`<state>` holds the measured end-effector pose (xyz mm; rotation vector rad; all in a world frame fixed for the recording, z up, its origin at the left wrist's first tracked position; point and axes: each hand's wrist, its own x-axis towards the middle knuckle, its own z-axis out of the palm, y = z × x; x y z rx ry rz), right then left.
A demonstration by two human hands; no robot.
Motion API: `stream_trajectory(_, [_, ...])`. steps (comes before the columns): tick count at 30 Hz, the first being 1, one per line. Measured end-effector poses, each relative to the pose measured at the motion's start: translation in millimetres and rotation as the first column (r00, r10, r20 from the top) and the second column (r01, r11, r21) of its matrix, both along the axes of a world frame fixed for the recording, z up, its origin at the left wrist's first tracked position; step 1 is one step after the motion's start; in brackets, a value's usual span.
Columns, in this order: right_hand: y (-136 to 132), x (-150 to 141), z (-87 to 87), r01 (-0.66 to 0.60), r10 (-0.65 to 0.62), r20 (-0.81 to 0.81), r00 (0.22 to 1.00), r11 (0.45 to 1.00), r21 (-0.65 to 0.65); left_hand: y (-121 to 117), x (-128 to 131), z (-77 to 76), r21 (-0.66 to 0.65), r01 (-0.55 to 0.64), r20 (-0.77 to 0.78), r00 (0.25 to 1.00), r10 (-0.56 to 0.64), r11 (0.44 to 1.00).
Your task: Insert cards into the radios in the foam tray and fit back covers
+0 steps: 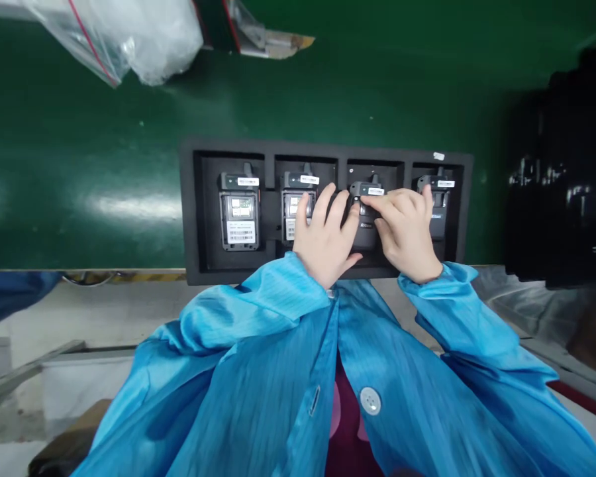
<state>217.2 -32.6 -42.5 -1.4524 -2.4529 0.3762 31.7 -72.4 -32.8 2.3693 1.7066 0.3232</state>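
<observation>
A black tray [271, 265] with compartments holds handheld devices in a row. Devices with labels lie in the leftmost compartment [241, 222] and the second one [292, 199]. My left hand [325, 242] is spread palm down across the second device and the third device [365, 235], its index fingertip on the third's upper part. My right hand [407, 228] reaches in from the right, index fingertip touching the same spot beside a small white mark, thumb apart below. It partly covers the fourth device [440, 199]. No held object shows in either hand.
The tray lies at the near edge of a green table [328, 99]. Clear plastic bags [153, 40] lie at the back left. A dark stack of black items [561, 172] stands at the right. Dark blue cloth [14, 295] shows at the left edge.
</observation>
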Motion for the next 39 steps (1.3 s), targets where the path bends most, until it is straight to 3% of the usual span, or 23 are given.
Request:
stream_trajectory(3, [-5, 6, 6.5, 0.050, -0.049, -0.111, 0.993, 0.999, 0.001, 1, 11, 10.0, -0.042, 0.017, -0.080, 0.997, -0.020, 0.999])
stream_trajectory(6, [-14, 12, 10.5, 0.254, -0.226, -0.289, 0.930, 0.965, 0.062, 4, 25, 17.4, -0.069, 0.025, -0.150, 0.988, -0.036, 0.997])
stream_trajectory(8, [-21, 14, 9.0, 0.334, -0.306, -0.268, 0.913, 0.941, 0.063, 6, 30, 17.2, -0.073, 0.043, -0.185, 0.981, -0.056, 0.996])
stream_trajectory(11, [-30, 10, 2.3, 0.272, -0.268, -0.119, 0.956, 0.962, 0.022, 8, 29, 8.7, -0.100, 0.030, -0.230, 0.972, -0.053, 0.995])
stream_trajectory(14, [-36, 2, -3.8, 0.231, -0.235, -0.197, 0.952, 0.972, -0.044, 6, 19, -4.8, -0.091, 0.032, -0.232, 0.971, -0.052, 0.995])
stream_trajectory(19, [-42, -9, -6.0, 0.310, -0.367, -0.516, 0.774, 0.930, -0.197, -2, 6, -15.9, 0.030, 0.059, -0.152, 0.987, -0.053, 0.998])
stream_trajectory(26, [-40, -20, -4.2, 0.239, -0.426, -0.659, 0.620, 0.902, -0.359, -7, 11, -7.4, 0.083, -0.042, -0.195, 0.979, 0.058, 0.996])
stream_trajectory(29, [-36, -24, -5.5, 0.241, -0.435, -0.645, 0.628, 0.897, -0.371, -7, 11, -7.2, 0.098, -0.043, -0.186, 0.981, 0.060, 0.994])
stream_trajectory(32, [-27, -29, -2.7, 0.233, -0.446, -0.557, 0.701, 0.881, -0.413, -7, 9, -8.4, 0.095, -0.035, -0.180, 0.982, 0.052, 0.995])
stream_trajectory(36, [-9, -37, 9.9, 0.317, -0.463, -0.257, 0.848, 0.833, -0.454, -7, 10, -7.9, 0.074, -0.025, -0.182, 0.983, 0.038, 0.997])
stream_trajectory(39, [2, -39, 16.8, 0.390, -0.450, -0.053, 0.892, 0.822, -0.415, -6, 11, -5.8, 0.048, -0.027, -0.188, 0.982, 0.035, 0.998])
